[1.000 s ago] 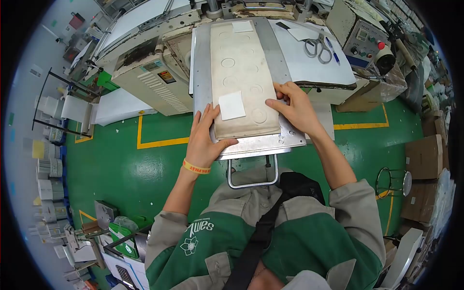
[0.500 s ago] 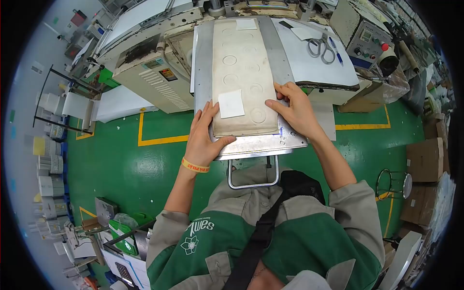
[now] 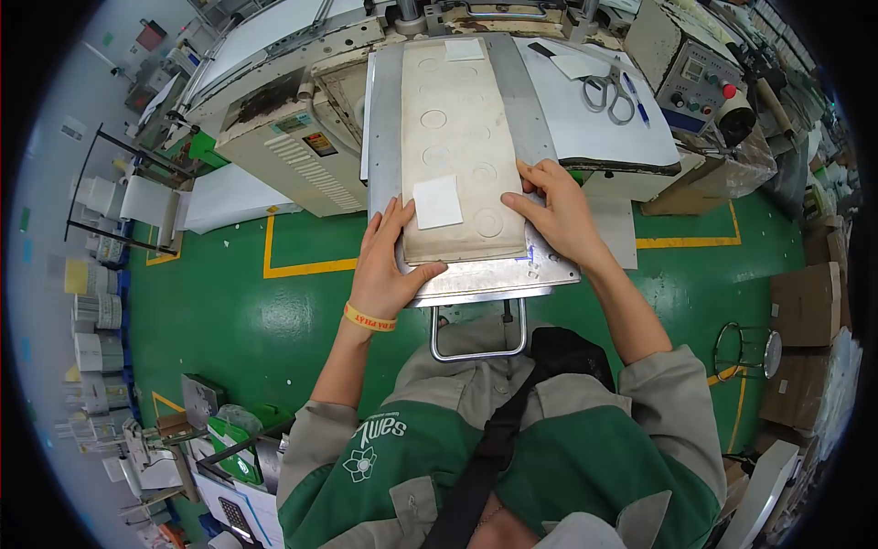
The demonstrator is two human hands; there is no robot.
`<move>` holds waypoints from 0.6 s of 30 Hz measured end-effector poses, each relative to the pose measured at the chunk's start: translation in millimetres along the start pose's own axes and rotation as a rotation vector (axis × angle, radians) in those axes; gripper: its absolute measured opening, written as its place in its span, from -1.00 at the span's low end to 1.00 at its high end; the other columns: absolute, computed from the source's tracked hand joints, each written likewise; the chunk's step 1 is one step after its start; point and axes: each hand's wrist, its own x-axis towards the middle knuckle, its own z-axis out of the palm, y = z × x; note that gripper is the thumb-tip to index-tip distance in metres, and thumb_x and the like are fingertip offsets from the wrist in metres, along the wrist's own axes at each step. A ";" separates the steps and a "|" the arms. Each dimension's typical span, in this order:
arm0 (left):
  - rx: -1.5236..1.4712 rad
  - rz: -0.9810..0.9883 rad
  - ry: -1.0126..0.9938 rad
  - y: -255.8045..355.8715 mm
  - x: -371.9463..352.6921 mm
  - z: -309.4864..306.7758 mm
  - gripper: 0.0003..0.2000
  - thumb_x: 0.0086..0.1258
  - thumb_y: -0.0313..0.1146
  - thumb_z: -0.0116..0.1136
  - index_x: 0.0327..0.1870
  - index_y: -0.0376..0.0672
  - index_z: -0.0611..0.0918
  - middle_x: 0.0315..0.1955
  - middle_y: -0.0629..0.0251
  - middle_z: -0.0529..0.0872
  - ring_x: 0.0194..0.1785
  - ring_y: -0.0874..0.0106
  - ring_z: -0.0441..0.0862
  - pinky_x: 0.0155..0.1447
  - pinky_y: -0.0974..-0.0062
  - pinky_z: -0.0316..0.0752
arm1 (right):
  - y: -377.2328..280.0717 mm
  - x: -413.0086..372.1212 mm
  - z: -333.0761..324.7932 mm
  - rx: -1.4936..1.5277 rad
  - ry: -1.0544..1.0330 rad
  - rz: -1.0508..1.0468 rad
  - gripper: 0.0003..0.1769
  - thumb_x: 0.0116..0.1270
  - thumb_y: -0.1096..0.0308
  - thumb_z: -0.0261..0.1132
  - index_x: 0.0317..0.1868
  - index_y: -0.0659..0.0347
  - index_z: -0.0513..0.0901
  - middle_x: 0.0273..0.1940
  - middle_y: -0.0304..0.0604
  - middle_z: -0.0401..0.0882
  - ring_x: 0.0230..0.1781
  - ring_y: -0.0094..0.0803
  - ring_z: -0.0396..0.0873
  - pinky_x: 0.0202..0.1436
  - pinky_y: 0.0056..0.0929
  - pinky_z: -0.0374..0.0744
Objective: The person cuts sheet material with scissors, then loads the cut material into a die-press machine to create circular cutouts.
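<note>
A long cream pad (image 3: 457, 197) with rows of faint circular marks lies on a metal plate (image 3: 540, 267). My left hand (image 3: 377, 261), a yellow band on its wrist, holds the pad at its front left corner, fingers along the side and thumb at the front edge. On the opposite side, my right hand (image 3: 560, 209) grips the right edge, its thumb on top; some of its fingertips are hidden. One white square (image 3: 438, 202) sits on the pad near my left hand. Another white piece (image 3: 464, 49) rests at the far end. A metal handle (image 3: 478, 355) sticks out toward me.
Scissors (image 3: 607, 94) and a blue pen (image 3: 637, 99) lie on the white-covered side surface at right. Beyond is a control box (image 3: 700, 82) with a red button. A machine cabinet (image 3: 297, 156) stands at left, cartons (image 3: 805, 302) at far right.
Almost nothing differs. The view has shifted very slightly; both hands keep their places on the pad.
</note>
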 end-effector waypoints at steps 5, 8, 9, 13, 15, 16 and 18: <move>-0.001 -0.008 -0.015 -0.1 0.6 -0.8 -0.20 -0.09 -0.26 0.49 0.27 -0.26 0.39 0.23 -0.06 0.44 0.42 0.13 0.20 0.49 0.20 -0.04 | 3.8 -0.8 1.4 0.009 0.018 -0.031 -0.43 0.13 0.23 0.33 0.14 0.31 0.52 -0.39 -0.10 0.40 -0.29 -0.25 0.40 -0.17 -0.36 0.38; -0.007 -0.017 -0.034 -0.3 1.4 -1.6 -0.20 -0.08 -0.27 0.48 0.27 -0.27 0.39 0.23 -0.06 0.43 0.43 0.12 0.18 0.49 0.19 -0.05 | 1.7 -1.2 0.6 0.006 0.019 -0.031 -0.45 0.13 0.23 0.33 0.11 0.35 0.53 -0.39 -0.08 0.41 -0.29 -0.22 0.40 -0.18 -0.34 0.38; -0.008 -0.023 -0.042 0.2 1.4 -1.8 -0.20 -0.08 -0.28 0.48 0.28 -0.27 0.38 0.23 -0.07 0.42 0.43 0.11 0.17 0.49 0.19 -0.05 | 1.5 -1.1 0.2 0.002 0.019 -0.033 -0.45 0.13 0.24 0.33 0.10 0.36 0.54 -0.39 -0.07 0.41 -0.29 -0.21 0.41 -0.18 -0.33 0.39; 0.021 0.012 -0.075 0.9 0.6 -3.7 -0.17 -0.04 -0.21 0.46 0.30 -0.31 0.33 0.27 -0.20 0.31 0.43 0.04 0.14 0.47 0.16 -0.05 | 6.3 -1.0 2.8 -0.013 0.044 -0.071 -0.49 0.12 0.25 0.35 0.04 0.38 0.55 -0.37 -0.03 0.42 -0.28 -0.13 0.41 -0.19 -0.28 0.39; 0.022 0.012 -0.074 2.9 0.5 -4.3 -0.17 -0.02 -0.21 0.45 0.31 -0.32 0.32 0.28 -0.20 0.31 0.44 0.04 0.12 0.48 0.16 -0.06 | 10.0 -0.7 4.7 -0.007 0.056 -0.091 -0.49 0.13 0.25 0.34 0.06 0.37 0.54 -0.38 -0.03 0.41 -0.29 -0.13 0.40 -0.19 -0.27 0.39; 0.022 0.009 -0.077 3.7 0.2 -4.4 -0.17 -0.02 -0.21 0.45 0.31 -0.32 0.31 0.28 -0.20 0.30 0.44 0.04 0.12 0.48 0.16 -0.06 | 9.4 -1.4 4.2 -0.001 0.060 -0.097 -0.49 0.13 0.25 0.34 0.06 0.36 0.54 -0.38 -0.03 0.41 -0.29 -0.13 0.40 -0.18 -0.27 0.39; 0.032 0.020 -0.084 4.0 0.5 -4.3 -0.17 0.01 -0.18 0.43 0.31 -0.34 0.31 0.29 -0.21 0.29 0.45 0.03 0.10 0.48 0.15 -0.09 | 4.0 -2.3 1.2 -0.008 0.041 -0.083 -0.47 0.16 0.24 0.32 0.11 0.32 0.51 -0.37 -0.03 0.39 -0.28 -0.13 0.38 -0.16 -0.25 0.37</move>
